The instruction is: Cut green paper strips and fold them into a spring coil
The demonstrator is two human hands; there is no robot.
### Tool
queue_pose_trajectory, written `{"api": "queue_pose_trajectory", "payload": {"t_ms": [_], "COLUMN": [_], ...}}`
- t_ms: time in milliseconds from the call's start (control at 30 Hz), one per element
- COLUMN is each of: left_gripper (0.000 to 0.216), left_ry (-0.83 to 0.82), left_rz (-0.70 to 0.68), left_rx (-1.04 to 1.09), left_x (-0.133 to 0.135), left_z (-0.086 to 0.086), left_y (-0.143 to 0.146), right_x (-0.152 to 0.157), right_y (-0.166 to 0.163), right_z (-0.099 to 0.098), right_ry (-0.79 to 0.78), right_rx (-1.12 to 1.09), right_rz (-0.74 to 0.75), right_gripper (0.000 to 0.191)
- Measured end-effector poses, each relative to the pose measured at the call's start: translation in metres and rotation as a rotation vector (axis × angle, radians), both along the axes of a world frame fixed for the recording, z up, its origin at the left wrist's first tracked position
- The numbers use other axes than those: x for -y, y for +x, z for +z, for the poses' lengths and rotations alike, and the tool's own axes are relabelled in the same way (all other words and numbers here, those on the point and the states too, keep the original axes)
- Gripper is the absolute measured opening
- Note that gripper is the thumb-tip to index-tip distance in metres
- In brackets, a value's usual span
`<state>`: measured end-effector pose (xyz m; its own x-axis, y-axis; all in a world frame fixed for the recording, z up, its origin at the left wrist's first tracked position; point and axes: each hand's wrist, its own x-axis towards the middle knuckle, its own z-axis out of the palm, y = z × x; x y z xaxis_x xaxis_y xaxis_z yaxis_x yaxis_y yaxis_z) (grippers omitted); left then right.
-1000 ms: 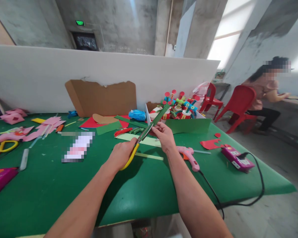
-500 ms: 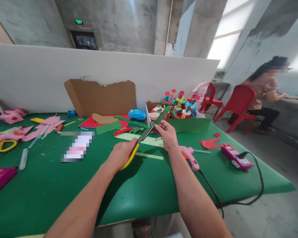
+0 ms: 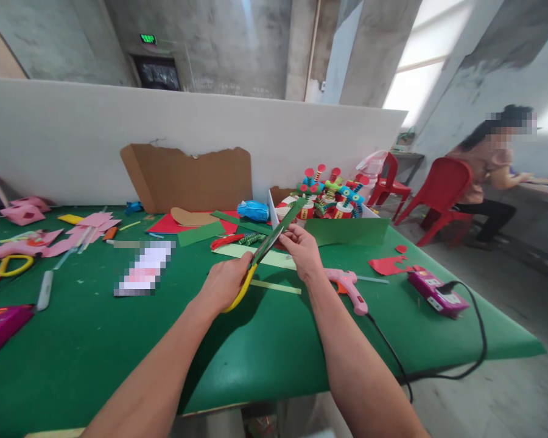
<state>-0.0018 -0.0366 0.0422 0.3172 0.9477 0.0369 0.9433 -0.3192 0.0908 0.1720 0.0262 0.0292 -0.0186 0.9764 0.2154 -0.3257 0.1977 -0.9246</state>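
Observation:
My left hand (image 3: 227,281) is closed around the yellow handle of a pair of scissors (image 3: 243,288), whose blades point up and to the right. A narrow green paper strip (image 3: 294,214) lies along the blades and slants away from me. My right hand (image 3: 302,248) pinches the strip's right side with thumb and fingertips, close to the blade tips. Both hands are above the table. Beneath them are a pale green paper piece (image 3: 274,258) and a thin light green strip (image 3: 276,286).
A pink glue gun (image 3: 352,291) lies right of my right arm, its cord trailing off the edge. Further right is a purple power box (image 3: 433,293). Behind stands a box (image 3: 271,210) of colourful figures. A person (image 3: 488,161) sits on a red chair (image 3: 447,191).
My right hand and the green strip have shifted slightly left and toward the scissors. My left hand keeps its hold on the handle in nearly the same place.

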Motion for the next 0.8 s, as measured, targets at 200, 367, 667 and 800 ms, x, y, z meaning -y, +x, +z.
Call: {"api": "queue_pose_trajectory", "payload": {"t_ms": [200, 367, 667, 800], "left_gripper": [0.025, 0.026, 0.025, 0.025], "left_ry": [-0.005, -0.003, -0.015, -0.016], "left_rz": [0.013, 0.012, 0.019, 0.019], "left_rx": [-0.019, -0.028, -0.006, -0.007], "left_x": [0.0001, 0.0, 0.0009, 0.0], "left_z": [-0.0011, -0.0005, 0.0009, 0.0004], "left_y": [0.0005, 0.0006, 0.0007, -0.0006], "right_x": [0.0006, 0.0008, 0.0005, 0.0001], "right_y": [-0.0007, -0.0002, -0.0002, 0.0029], "right_z": [0.0013, 0.0022, 0.0017, 0.0043], "right_ry": [-0.001, 0.0, -0.009, -0.024], "right_rx": [0.012, -0.001, -0.005, -0.011], "right_rz": [-0.003, 0.001, -0.004, -0.01], "right_gripper": [0.036, 0.036, 0.037, 0.035]}}
